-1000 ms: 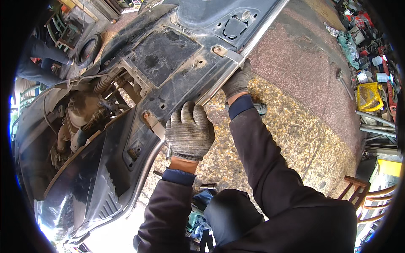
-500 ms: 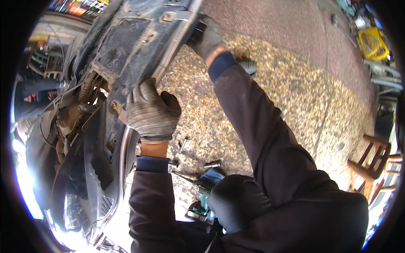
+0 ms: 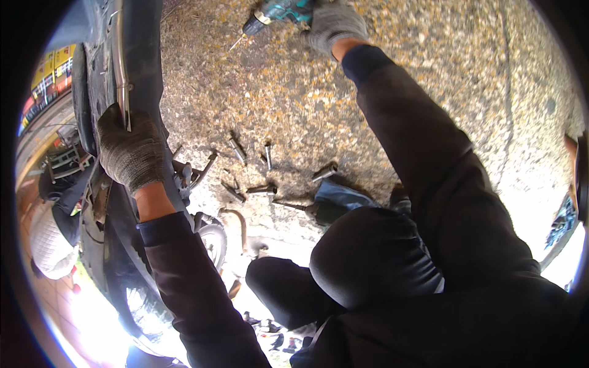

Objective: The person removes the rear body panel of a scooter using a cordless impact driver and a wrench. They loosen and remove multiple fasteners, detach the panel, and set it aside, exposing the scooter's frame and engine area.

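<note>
My gloved left hand [image 3: 132, 147] is closed on the silver trim strip [image 3: 121, 67] along the edge of the dark scooter body panel [image 3: 147, 73] at the left. At the top centre my gloved right hand [image 3: 335, 29] has hold of a teal and black cordless drill [image 3: 261, 19] with a thin bit pointing down-left, low over the speckled ground [image 3: 442, 37]. Several metal sockets [image 3: 237, 149] lie scattered between my hands and my knee, beside a blue cloth [image 3: 340, 195].
My bent knee [image 3: 368, 257] fills the lower middle. A scooter wheel [image 3: 215, 242] and bent metal parts show below the panel. A person [image 3: 54, 236] in pale clothing is at the far left. Part of a wooden item [image 3: 572, 159] is at the right edge.
My right hand has left the panel's far edge and taken hold of the drill. The view has swung, putting the panel further left, with my left hand still on its edge.
</note>
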Demonstrator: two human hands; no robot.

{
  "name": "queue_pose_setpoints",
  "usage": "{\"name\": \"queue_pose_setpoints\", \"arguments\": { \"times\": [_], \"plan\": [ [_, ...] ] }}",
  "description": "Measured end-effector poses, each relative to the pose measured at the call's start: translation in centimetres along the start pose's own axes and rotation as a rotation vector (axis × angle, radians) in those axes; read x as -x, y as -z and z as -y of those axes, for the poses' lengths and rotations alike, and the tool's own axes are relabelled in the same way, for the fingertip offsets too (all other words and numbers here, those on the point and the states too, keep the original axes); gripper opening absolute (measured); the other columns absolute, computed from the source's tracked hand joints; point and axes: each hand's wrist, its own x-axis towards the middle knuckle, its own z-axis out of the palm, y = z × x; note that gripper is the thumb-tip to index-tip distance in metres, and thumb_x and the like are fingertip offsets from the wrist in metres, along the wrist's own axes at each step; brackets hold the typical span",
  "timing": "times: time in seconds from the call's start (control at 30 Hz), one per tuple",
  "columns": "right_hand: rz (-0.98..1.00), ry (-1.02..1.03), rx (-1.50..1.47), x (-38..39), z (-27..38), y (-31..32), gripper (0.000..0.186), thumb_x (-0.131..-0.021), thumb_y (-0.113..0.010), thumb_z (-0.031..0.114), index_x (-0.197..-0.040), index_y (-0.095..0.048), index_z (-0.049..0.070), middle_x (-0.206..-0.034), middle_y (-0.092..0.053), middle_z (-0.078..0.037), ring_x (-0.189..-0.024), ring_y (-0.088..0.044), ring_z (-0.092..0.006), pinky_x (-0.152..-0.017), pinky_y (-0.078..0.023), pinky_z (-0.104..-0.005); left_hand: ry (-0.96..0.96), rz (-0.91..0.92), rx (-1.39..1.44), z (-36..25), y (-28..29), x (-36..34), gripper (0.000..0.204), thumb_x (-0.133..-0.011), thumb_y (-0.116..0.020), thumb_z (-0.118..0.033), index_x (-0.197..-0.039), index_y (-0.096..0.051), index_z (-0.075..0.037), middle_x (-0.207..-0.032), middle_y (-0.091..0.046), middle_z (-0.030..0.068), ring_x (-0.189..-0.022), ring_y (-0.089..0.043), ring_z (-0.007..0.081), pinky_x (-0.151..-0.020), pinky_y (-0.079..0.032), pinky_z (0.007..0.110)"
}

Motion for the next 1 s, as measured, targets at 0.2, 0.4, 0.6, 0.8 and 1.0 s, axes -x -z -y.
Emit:
{"name": "queue_pose_setpoints", "arguments": {
  "times": [0.2,0.4,0.6,0.8,1.0],
  "plan": [
    [0.802,-0.054,-0.557,0.6,-2.9,3.2,0.038,-0.082,-0.063,0.038,-0.105,-0.066,0.007,-0.095,-0.070,-0.013,-0.090,-0.068,-0.0246,-0.071,-0.057,-0.0369,-0.006,0.080,-0.118,0.1,0.4,-0.6,0.040,-0.080,-0.056,-0.036,-0.105,-0.067,-0.006,-0.095,-0.068,0.0183,-0.090,-0.066,0.0364,-0.080,-0.051,0.042],
    [0.549,0.155,-1.295,8.5,-0.4,2.2,0.059,-0.068,-0.080,0.041,-0.114,-0.064,0.008,-0.101,-0.069,-0.014,-0.092,-0.065,-0.0280,-0.085,-0.053,-0.0392,-0.017,0.121,-0.156,-0.5,0.5,-0.8,0.036,-0.078,-0.055,-0.034,-0.099,-0.068,-0.007,-0.088,-0.067,0.0201,-0.083,-0.065,0.0392,-0.075,-0.051,0.045],
    [0.262,0.366,-1.137,8.9,4.6,2.8,0.057,-0.072,-0.074,0.043,-0.118,-0.062,0.011,-0.107,-0.068,-0.013,-0.097,-0.064,-0.0322,-0.089,-0.051,-0.0414,0.003,0.189,-0.138,-0.4,0.8,-1.2,0.036,-0.078,-0.055,-0.034,-0.099,-0.068,-0.008,-0.090,-0.067,0.0206,-0.084,-0.065,0.0392,-0.075,-0.051,0.045],
    [0.332,0.349,-1.173,9.0,4.9,2.8,0.057,-0.073,-0.074,0.042,-0.119,-0.062,0.013,-0.110,-0.067,-0.011,-0.101,-0.063,-0.0318,-0.090,-0.050,-0.0400,0.004,0.171,-0.179,-0.6,0.5,-1.3,0.036,-0.078,-0.056,-0.036,-0.098,-0.068,-0.009,-0.092,-0.067,0.0208,-0.086,-0.065,0.0402,-0.077,-0.052,0.047],
    [0.373,0.352,-1.165,9.3,5.7,3.0,0.054,-0.073,-0.075,0.040,-0.118,-0.062,0.013,-0.110,-0.067,-0.011,-0.101,-0.063,-0.0299,-0.091,-0.050,-0.0396,0.026,0.197,-0.226,-0.9,0.7,-1.3,0.036,-0.080,-0.055,-0.037,-0.098,-0.069,-0.008,-0.091,-0.067,0.0218,-0.086,-0.066,0.0402,-0.078,-0.052,0.047]
  ]
}}
